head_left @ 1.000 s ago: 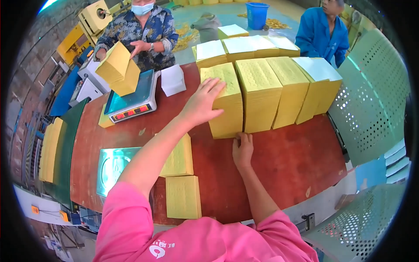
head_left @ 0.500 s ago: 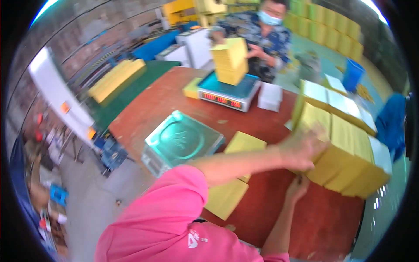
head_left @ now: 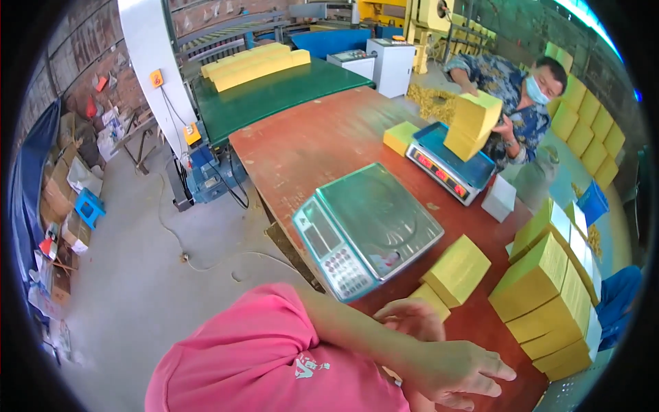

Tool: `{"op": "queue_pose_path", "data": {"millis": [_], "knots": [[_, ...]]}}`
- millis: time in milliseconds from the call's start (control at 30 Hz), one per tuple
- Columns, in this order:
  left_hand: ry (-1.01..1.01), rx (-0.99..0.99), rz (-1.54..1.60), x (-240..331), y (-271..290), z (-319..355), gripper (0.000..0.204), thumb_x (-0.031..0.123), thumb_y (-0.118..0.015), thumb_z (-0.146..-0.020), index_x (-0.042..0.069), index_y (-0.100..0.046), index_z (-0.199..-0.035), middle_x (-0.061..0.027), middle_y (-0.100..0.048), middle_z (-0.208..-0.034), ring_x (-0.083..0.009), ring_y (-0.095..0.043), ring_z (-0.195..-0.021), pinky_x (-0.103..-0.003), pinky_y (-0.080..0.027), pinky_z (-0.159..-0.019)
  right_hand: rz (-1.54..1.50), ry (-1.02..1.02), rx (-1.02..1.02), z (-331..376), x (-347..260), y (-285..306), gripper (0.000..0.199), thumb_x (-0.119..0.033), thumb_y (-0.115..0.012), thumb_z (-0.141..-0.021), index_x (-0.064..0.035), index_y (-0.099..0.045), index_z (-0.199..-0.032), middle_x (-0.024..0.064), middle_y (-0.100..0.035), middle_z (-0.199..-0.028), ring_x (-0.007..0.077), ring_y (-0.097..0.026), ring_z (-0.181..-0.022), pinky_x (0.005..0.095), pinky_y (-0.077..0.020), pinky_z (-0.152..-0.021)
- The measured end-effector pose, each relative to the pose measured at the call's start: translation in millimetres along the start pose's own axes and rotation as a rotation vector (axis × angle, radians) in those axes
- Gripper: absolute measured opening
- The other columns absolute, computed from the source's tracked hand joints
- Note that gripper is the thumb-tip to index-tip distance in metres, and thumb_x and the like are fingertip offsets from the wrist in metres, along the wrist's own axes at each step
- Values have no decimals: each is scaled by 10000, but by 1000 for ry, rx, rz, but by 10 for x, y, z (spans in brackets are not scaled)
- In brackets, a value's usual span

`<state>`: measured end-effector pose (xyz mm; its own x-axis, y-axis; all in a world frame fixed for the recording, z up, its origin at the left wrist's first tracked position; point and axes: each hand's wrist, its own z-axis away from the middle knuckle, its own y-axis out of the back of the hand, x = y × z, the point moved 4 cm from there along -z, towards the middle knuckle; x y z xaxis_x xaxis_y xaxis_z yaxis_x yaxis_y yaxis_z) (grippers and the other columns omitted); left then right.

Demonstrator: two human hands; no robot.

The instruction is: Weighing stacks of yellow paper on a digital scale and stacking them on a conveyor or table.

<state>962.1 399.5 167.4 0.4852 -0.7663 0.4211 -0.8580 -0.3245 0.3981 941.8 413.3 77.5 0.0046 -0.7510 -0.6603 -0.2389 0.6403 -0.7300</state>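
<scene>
My left hand (head_left: 461, 376) reaches across my body over the table's near right side. Its fingers are stretched out and it holds nothing. Behind that forearm is my right hand (head_left: 414, 320), partly covered, its fingers loosely bent and apart with nothing visible in them. It is nearest to a small yellow paper stack (head_left: 432, 299), which lies against a larger yellow paper stack (head_left: 458, 270). Beyond my hands sits a digital scale (head_left: 384, 218) with a bare metal plate. To the right stands a row of tall yellow paper stacks (head_left: 542, 302), some faced with white sheets.
Across the reddish table (head_left: 302, 137), a masked co-worker (head_left: 511, 103) holds a tall yellow stack (head_left: 473, 123) on a second scale (head_left: 446, 172). A white block (head_left: 500, 199) lies beside it. A green table (head_left: 274, 93) carries more yellow stacks. A blue bin (head_left: 593, 203) stands at right.
My view has turned, so the table shows farther right. My left hand has come away from the tall stacks toward me. My right hand is now beside the small yellow stack.
</scene>
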Motion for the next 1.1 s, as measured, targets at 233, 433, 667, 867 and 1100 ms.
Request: {"op": "queue_pose_path", "data": {"millis": [233,433,667,867,1100], "knots": [[200,115,-46,601,919,1203,315,182,-747,-760,-3,-641,-991,-180,-592,-1171,-336,-625,-983,-417,-520,-783,98,-231,-173,-1033,1257,-557,446,-232,-626,-924,99,-547,-1213,193,-626,-1060,205,-611,-932,313,-484,-824],[143,233,-380,1265,2072,1954,314,110,-727,-764,12,-604,-1036,-139,-599,-1123,-320,-644,-876,-391,-536,-707,256,-376,-459,-2150,1990,-1215,305,-15,-651,-872,43,-604,-1168,90,-615,-933,132,-586,-852,283,-452,-739],[372,406,-550,1801,3165,2755,307,98,-660,-846,5,-596,-1131,-162,-599,-1204,-319,-643,-1011,-391,-536,-786,88,-615,-674,-3050,3042,-1805,346,-80,-667,-906,-5,-576,-1231,39,-603,-851,131,-584,-786,285,-469,-710],[539,576,-841,2074,4117,3497,299,136,-684,-831,22,-644,-1104,-145,-642,-1163,-310,-660,-964,-372,-516,-831,195,-715,-547,-3913,3666,-1853,252,-119,-581,-949,-19,-601,-1179,10,-597,-847,84,-567,-795,264,-469,-713],[1116,827,-1613,2327,6162,5586,351,103,-710,-779,6,-646,-1111,-160,-658,-1085,-354,-632,-963,-401,-528,-821,444,-404,22,-5294,4213,-851,169,-75,-557,-937,7,-666,-1036,41,-622,-777,118,-597,-676,268,-515,-673]]}}
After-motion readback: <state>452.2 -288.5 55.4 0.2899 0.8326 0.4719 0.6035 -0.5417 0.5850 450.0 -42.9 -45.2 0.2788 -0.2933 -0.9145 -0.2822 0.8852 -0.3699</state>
